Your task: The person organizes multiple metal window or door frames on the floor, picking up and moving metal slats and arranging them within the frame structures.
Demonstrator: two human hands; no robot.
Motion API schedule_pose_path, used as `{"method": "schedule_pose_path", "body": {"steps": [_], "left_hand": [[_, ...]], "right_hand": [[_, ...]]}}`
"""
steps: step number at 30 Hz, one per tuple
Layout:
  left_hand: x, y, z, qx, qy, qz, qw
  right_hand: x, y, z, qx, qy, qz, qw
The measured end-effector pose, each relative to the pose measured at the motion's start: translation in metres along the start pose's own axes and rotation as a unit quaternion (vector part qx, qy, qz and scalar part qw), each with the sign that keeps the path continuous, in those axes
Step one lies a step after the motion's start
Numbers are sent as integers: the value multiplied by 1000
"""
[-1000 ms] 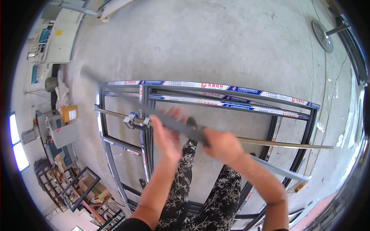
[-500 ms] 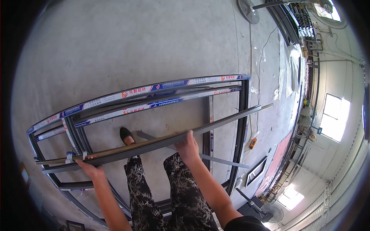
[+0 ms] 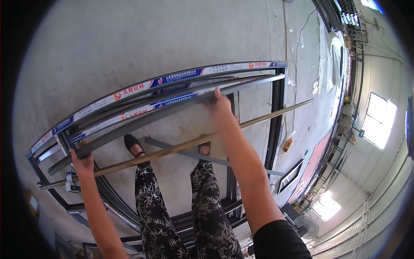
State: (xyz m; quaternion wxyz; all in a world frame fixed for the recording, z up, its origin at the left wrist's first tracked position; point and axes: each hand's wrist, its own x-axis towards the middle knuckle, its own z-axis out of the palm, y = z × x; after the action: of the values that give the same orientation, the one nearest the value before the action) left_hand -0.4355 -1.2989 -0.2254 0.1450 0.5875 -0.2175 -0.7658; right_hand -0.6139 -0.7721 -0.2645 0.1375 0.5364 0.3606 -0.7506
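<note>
My left hand (image 3: 83, 164) and my right hand (image 3: 219, 105) are both closed round a long dark grey metal profile (image 3: 146, 122), the left near its left end and the right past its middle. The profile slants up to the right, over the far side of a large dark window frame (image 3: 276, 108) with printed white and blue film on it. Nearer to me, a thin bronze-coloured bar (image 3: 185, 145) crosses the frame, passing behind my right forearm. By the bar's left end sits a small white and blue fitting (image 3: 71, 183), close to my left wrist.
My feet stand inside the frame, beside a loose grey strip (image 3: 183, 152) lying aslant. On the floor to the right are an orange handheld device (image 3: 287, 145) on a cable and a small dark frame (image 3: 290, 176). A fan (image 3: 307, 226) stands at the lower right.
Both hands have carried the dark grey profile away from me, toward the frame's far side. It has parted from the bronze bar, which stays behind, nearer to me. My view has shifted slightly.
</note>
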Motion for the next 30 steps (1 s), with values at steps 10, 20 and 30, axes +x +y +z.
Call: {"method": "schedule_pose_path", "body": {"steps": [10,20,30], "left_hand": [[49,-12,-26,21,-49,-83,995],[100,-43,-51,369,-99,8,924],[98,-57,2,-33,-20,-115,993]], "right_hand": [[38,-20,3,-19,-16,18,1000],[117,-11,-49,-119,-7,-2,993],[128,5,-29,-83,-35,-15,996]]}}
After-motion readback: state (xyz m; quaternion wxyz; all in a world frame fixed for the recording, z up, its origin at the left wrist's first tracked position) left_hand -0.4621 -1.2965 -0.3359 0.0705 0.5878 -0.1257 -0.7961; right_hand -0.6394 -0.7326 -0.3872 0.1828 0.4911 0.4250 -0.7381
